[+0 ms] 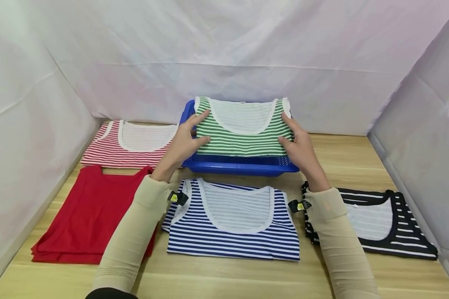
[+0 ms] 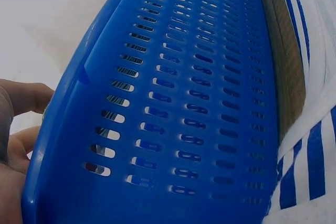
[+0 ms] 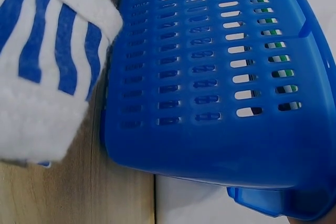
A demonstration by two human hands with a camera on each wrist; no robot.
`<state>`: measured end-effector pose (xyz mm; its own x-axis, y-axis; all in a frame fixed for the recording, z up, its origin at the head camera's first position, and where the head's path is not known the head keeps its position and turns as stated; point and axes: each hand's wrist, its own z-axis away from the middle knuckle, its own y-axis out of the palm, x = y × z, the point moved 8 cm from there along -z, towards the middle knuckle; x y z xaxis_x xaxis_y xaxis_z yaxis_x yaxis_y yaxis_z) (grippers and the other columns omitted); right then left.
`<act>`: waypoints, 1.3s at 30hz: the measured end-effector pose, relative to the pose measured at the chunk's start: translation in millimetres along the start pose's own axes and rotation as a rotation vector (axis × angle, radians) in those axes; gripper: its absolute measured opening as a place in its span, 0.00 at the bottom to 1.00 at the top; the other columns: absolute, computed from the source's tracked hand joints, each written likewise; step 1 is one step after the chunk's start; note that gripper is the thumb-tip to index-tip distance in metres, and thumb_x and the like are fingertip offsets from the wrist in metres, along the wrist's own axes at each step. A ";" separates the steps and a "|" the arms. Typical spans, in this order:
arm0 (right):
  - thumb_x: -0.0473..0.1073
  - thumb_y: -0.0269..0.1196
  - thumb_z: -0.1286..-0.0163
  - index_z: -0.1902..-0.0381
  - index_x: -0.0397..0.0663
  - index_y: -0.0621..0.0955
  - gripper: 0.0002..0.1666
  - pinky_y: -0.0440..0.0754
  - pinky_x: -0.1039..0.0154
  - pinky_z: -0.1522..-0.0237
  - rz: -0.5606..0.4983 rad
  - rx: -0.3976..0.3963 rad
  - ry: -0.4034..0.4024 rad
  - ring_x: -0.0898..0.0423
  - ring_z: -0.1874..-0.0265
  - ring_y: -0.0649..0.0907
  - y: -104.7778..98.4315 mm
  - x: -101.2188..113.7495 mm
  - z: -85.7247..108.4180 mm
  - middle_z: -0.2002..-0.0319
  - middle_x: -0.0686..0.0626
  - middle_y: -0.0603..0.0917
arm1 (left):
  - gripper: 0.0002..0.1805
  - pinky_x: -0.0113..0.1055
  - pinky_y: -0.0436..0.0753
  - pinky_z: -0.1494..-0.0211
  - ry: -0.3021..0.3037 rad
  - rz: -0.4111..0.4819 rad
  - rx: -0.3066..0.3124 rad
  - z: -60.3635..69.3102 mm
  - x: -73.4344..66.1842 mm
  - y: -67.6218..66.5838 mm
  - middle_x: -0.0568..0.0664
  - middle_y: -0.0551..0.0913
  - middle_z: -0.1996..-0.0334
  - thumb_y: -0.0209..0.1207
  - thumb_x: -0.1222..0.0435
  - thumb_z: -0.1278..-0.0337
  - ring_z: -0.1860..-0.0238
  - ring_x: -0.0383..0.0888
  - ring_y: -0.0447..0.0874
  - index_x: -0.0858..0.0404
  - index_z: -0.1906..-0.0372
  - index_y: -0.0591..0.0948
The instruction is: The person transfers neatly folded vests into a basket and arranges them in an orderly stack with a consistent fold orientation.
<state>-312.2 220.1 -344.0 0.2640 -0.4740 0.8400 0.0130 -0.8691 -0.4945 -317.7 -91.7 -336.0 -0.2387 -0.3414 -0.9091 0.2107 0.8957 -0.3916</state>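
My read from the remote end: curtained-off booth, more filming set than home; I can't tell what building it's in. Pale creased sheets wall in the table on three sides: along the far edge, down the left and right edges, meeting at both far corners. Tabletop is light wood-grain. Black-and-yellow units at both wrists fit a recording setup. Folded tops and blue basket look domestic, surround doesn't.
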 end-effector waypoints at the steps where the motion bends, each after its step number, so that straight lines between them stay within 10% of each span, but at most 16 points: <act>1: 0.35 0.56 0.23 0.18 0.61 0.59 0.41 0.53 0.45 0.18 0.006 0.000 0.000 0.53 0.16 0.50 0.1 0.2 -0.7 0.16 0.49 0.54 | 0.41 0.56 0.69 0.24 0.002 -0.002 0.000 -0.3 -0.2 -0.4 0.52 0.47 0.15 0.61 0.69 0.33 0.16 0.53 0.49 0.41 0.19 0.61; 22: 0.33 0.57 0.24 0.18 0.53 0.60 0.40 0.54 0.41 0.19 0.091 0.053 0.051 0.46 0.17 0.53 4.8 8.3 -8.3 0.17 0.45 0.57 | 0.42 0.56 0.69 0.23 -0.060 -0.091 0.052 -3.7 -1.5 -0.6 0.52 0.47 0.15 0.62 0.66 0.33 0.16 0.54 0.48 0.44 0.19 0.61; 30: 0.33 0.56 0.24 0.18 0.52 0.60 0.40 0.59 0.39 0.22 0.102 0.095 0.052 0.45 0.17 0.55 10.2 11.2 -12.9 0.17 0.45 0.57 | 0.40 0.52 0.76 0.32 -0.047 -0.107 0.027 -6.0 -2.4 -1.9 0.52 0.54 0.17 0.62 0.66 0.33 0.23 0.55 0.66 0.47 0.19 0.62; 39: 0.33 0.57 0.25 0.18 0.50 0.62 0.40 0.56 0.39 0.20 0.112 0.080 0.053 0.45 0.17 0.55 17.5 9.3 -13.8 0.18 0.45 0.59 | 0.36 0.57 0.66 0.22 -0.019 -0.208 0.014 -9.7 -5.3 3.1 0.54 0.54 0.17 0.60 0.60 0.29 0.16 0.53 0.50 0.47 0.20 0.64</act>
<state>-322.8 198.5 -341.8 0.2170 -0.5757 0.7884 0.0636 -0.7976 -0.5999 -325.0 -84.3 -331.0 -0.2602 -0.5237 -0.8112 0.1725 0.8014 -0.5727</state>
